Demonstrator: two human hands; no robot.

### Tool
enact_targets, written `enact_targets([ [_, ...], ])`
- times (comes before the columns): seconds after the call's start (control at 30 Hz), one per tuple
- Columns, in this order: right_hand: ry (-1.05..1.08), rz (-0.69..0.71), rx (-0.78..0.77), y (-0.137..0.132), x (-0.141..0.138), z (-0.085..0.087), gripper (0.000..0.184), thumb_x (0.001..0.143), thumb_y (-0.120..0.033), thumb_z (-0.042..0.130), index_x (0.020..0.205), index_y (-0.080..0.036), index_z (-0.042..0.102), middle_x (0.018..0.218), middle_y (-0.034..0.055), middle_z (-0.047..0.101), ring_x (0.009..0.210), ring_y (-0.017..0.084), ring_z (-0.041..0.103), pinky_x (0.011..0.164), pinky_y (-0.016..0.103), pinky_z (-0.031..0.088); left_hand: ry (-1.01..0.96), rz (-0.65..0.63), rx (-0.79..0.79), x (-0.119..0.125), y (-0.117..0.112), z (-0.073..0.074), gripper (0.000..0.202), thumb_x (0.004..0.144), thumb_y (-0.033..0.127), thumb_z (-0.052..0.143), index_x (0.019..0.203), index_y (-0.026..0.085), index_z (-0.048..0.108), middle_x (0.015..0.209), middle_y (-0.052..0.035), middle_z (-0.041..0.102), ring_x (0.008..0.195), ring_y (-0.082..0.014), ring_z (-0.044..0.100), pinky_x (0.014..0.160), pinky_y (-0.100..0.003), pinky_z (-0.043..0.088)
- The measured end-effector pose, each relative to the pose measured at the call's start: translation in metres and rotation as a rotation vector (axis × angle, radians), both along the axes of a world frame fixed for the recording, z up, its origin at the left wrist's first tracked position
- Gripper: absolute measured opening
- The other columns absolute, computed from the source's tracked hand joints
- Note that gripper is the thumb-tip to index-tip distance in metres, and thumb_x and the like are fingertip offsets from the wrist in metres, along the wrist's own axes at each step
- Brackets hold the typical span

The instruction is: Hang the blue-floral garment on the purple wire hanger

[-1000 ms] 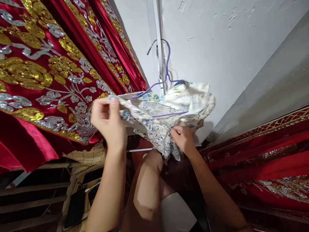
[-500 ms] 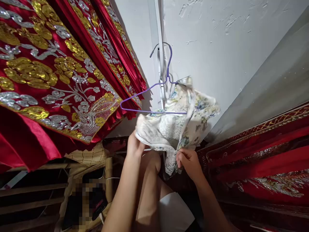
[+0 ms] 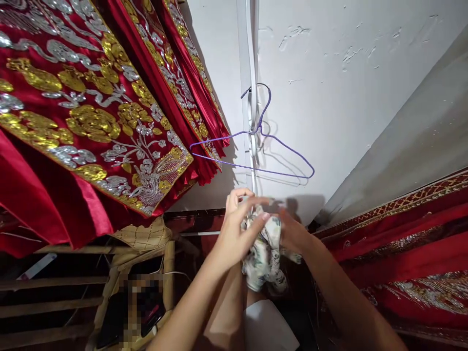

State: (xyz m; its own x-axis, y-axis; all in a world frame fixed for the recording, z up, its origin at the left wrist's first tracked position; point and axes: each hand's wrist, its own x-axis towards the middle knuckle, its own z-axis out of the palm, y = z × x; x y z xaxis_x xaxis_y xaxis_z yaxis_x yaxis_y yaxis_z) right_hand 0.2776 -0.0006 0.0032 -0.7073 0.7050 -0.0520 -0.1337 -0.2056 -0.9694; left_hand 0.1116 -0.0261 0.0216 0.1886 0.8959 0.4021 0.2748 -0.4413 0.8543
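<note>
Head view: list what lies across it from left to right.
Red embroidered cloth → purple wire hanger above left hand → floral garment → right hand → red fabric at right.

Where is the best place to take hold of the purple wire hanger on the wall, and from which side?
Probably the straight bottom bar of the hanger, taken from below. It hangs empty by its hook on the white wall strip, and the bar is the lowest, most open part, just above the left hand and right hand bunching the floral cloth.
</note>
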Motion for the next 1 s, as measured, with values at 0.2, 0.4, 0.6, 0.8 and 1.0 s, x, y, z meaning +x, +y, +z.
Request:
enact_targets([
  [0.2,-0.368,-0.206,0.444,0.033,0.026,0.048,0.011,0.071,-0.025,0.072,0.077,-0.017,0.066,0.070,-0.0002,0.064,0.064,0.016,0.060,0.059,0.026,0.044,0.278,-0.366,-0.367,-0.041,0.014,-0.022,0.059,0.100,0.067,0.038,0.104,0.018,0.071,0.100,-0.0066,0.072,0.096,-0.0259,0.064,0.088,-0.036,0.052],
  [0.4,-0.509,-0.719,0.833,0.118,0.034,0.022,0.045,0.075,-0.021,0.057,0.119,-0.021,0.070,0.115,0.0083,0.073,0.102,0.028,0.067,0.082,0.035,0.048,0.900,-0.040,-0.370,-0.078,0.014,-0.019,0.038,0.100,0.043,0.041,0.098,0.019,0.069,0.100,-0.0125,0.075,0.089,-0.0291,0.069,0.080,-0.036,0.050],
  [0.6,-0.521,-0.682,0.776,0.118,0.049,-0.008,0.032,0.070,-0.019,0.050,0.088,-0.017,0.078,0.080,0.0040,0.075,0.087,0.026,0.067,0.074,0.031,0.047,1.254,0.304,-0.291,-0.110,0.030,0.005,0.028,0.093,0.018,0.040,0.095,0.017,0.069,0.102,-0.0184,0.074,0.096,-0.0337,0.070,0.085,-0.045,0.051],
  [0.8,-0.584,-0.697,0.707,0.082,0.061,0.012,0.027,0.073,-0.022,0.052,0.086,-0.019,0.076,0.076,0.0012,0.072,0.078,0.021,0.063,0.063,0.026,0.043,0.898,0.424,0.248,-0.110,0.044,0.030,0.014,0.092,0.020,0.044,0.081,0.020,0.054,0.104,-0.0162,0.062,0.107,-0.0339,0.059,0.097,-0.051,0.050],
  [1.0,-0.613,-0.658,0.814,0.055,0.047,0.009,0.023,0.081,-0.027,0.052,0.077,-0.019,0.073,0.069,0.0011,0.067,0.064,0.017,0.056,0.060,0.027,0.041,0.711,0.301,0.515,-0.075,0.067,0.051,0.014,0.090,0.013,0.048,0.102,0.017,0.056,0.117,-0.0145,0.061,0.116,-0.0301,0.055,0.102,-0.048,0.048],
])
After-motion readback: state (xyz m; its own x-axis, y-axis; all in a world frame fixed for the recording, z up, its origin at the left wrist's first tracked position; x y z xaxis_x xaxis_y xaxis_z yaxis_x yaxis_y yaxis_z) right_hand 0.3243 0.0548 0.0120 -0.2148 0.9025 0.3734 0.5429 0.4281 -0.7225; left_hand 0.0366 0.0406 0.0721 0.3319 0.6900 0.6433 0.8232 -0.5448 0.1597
